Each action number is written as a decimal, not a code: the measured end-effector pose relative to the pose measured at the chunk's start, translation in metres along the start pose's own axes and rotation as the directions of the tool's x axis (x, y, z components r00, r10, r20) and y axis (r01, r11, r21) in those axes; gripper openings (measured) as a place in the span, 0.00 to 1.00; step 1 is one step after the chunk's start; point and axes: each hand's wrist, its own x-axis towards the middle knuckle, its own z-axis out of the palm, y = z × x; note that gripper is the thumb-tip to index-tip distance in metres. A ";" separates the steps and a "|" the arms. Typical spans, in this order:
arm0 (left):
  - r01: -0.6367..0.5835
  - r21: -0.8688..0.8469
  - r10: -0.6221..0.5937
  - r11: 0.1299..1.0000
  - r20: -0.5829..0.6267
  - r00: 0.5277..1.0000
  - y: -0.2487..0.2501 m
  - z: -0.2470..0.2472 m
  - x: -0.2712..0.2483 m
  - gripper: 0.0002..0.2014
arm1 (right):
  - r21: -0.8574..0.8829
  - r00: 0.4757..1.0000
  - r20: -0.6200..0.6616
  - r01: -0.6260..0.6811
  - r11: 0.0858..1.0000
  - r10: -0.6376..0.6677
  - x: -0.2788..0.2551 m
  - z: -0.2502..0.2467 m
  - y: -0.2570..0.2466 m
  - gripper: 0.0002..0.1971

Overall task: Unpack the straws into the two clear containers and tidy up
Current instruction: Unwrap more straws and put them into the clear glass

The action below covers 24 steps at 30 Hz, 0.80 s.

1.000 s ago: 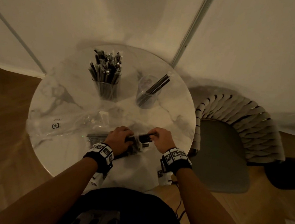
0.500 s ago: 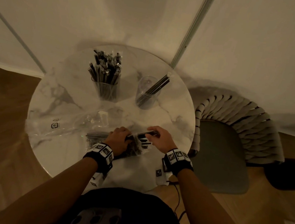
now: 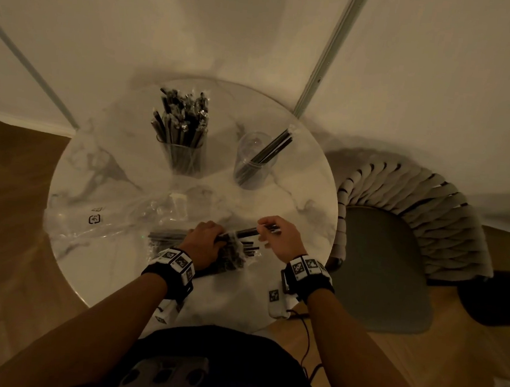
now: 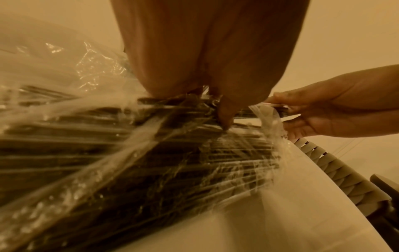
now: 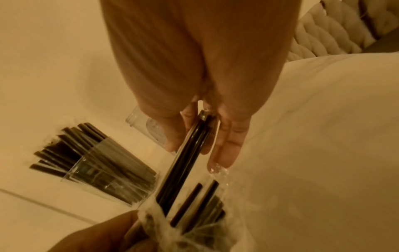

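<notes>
A clear plastic pack of black straws [image 3: 230, 249] [image 4: 151, 162] lies near the front of the round marble table [image 3: 111, 273]. My left hand [image 3: 205, 240] [image 4: 224, 119] holds the pack down, fingers curled on it. Just to its right, my right hand [image 3: 270, 230] [image 5: 200, 136] pinches a few black straws [image 3: 245, 232] [image 5: 185, 167] that stick half out of the pack's open end. At the back stand two clear containers: the left one [image 3: 185, 159] [image 5: 112, 179] is full of straws, the right one [image 3: 252, 162] holds a few leaning straws.
A crumpled empty clear bag [image 3: 106, 220] lies on the table's left side. A woven-back chair [image 3: 398, 236] stands close to the table's right edge. White walls rise behind the table, and wooden floor [image 3: 3, 233] shows on both sides.
My right hand has moved right and slightly away from the left hand, drawing a few straws further out of the pack. The left hand has stayed on the pack.
</notes>
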 end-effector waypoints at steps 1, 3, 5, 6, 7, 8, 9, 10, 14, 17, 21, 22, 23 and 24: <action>-0.001 0.000 0.001 1.000 0.003 1.000 -0.001 0.000 -0.001 0.13 | 0.008 1.000 0.005 0.008 1.000 -0.008 -0.001 0.000 -0.001 0.05; -0.004 -0.005 0.004 1.000 0.008 1.000 -0.002 0.001 -0.001 0.13 | 0.015 1.000 -0.004 0.029 0.999 -0.029 -0.001 -0.003 -0.001 0.06; -0.004 -0.003 0.004 1.000 0.002 1.000 -0.003 0.001 -0.002 0.14 | 0.050 0.999 -0.051 0.022 0.999 -0.019 0.002 -0.009 0.000 0.07; -0.002 -0.005 0.002 1.000 0.000 1.000 -0.004 0.001 -0.002 0.14 | 0.077 0.996 -0.086 0.015 0.997 -0.008 0.003 -0.012 0.000 0.08; 0.000 -0.012 0.000 1.000 -0.003 1.000 -0.003 0.001 -0.002 0.14 | 0.118 0.992 -0.123 0.003 0.993 0.011 0.004 -0.015 0.000 0.09; 0.001 -0.020 -0.001 1.000 -0.006 1.000 -0.003 0.001 -0.002 0.14 | 0.179 0.987 -0.156 -0.012 0.984 0.041 0.004 -0.016 -0.001 0.10; 0.000 -0.029 -0.001 1.000 -0.010 1.000 -0.002 0.001 -0.001 0.14 | 0.254 0.981 -0.178 -0.031 0.967 0.078 0.004 -0.016 -0.002 0.11; -0.002 -0.037 0.002 0.999 -0.011 1.000 0.000 0.000 -0.001 0.13 | 0.315 0.976 -0.184 -0.052 0.948 0.115 0.003 -0.015 -0.002 0.13; 0.001 -0.049 -0.001 0.999 -0.005 1.000 0.000 -0.001 -0.002 0.12 | 0.276 0.990 -0.123 -0.038 0.960 0.074 0.003 -0.012 -0.002 0.09; 0.007 -0.041 -0.006 0.999 0.006 1.000 -0.001 -0.002 -0.004 0.12 | 0.174 0.995 -0.094 -0.021 0.985 0.037 0.003 -0.022 -0.006 0.05; 0.022 -0.026 -0.021 0.999 0.037 0.999 0.001 -0.006 -0.005 0.12 | 0.129 0.988 -0.141 -0.041 0.991 0.059 0.006 -0.052 -0.013 0.05; 0.032 -0.028 -0.031 0.999 0.044 0.999 0.003 -0.008 -0.006 0.13 | 0.110 0.987 -0.149 -0.040 0.993 0.057 0.006 -0.061 -0.014 0.05; 0.045 -0.035 -0.044 0.998 0.051 0.998 0.005 -0.009 -0.006 0.14 | 0.099 0.986 -0.155 -0.037 0.994 0.052 0.007 -0.071 -0.015 0.06; 0.065 -0.045 -0.062 0.997 0.058 0.996 0.007 -0.011 -0.006 0.17 | 0.088 0.986 -0.162 -0.034 0.996 0.048 0.008 -0.081 -0.017 0.06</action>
